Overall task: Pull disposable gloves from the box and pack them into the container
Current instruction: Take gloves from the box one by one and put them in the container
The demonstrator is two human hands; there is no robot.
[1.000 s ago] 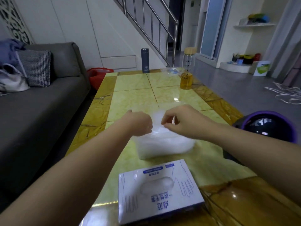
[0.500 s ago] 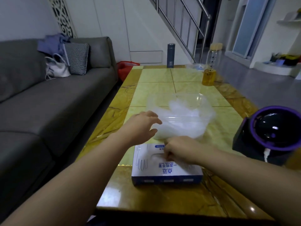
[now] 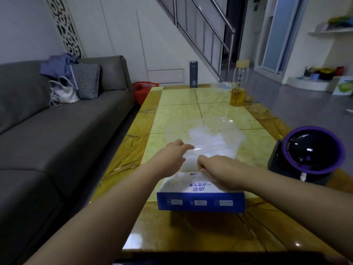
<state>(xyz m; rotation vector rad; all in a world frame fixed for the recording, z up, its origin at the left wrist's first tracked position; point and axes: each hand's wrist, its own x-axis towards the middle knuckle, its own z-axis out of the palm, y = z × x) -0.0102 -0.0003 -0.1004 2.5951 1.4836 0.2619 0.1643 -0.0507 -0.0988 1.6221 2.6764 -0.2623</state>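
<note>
A grey sofa point(image 3: 57, 131) lines the left side below a white wall, with a checked cushion point(image 3: 87, 81), a white handbag point(image 3: 64, 92) and a blue garment point(image 3: 57, 64) at its far end. A carved lattice panel point(image 3: 65, 25) climbs the wall behind. A glossy yellow-tiled coffee table point(image 3: 177, 96) fills the middle. Beyond it a staircase railing point(image 3: 206, 29) rises leftward, and grey floor point(image 3: 305, 111) spreads right. The light is dim.
</note>
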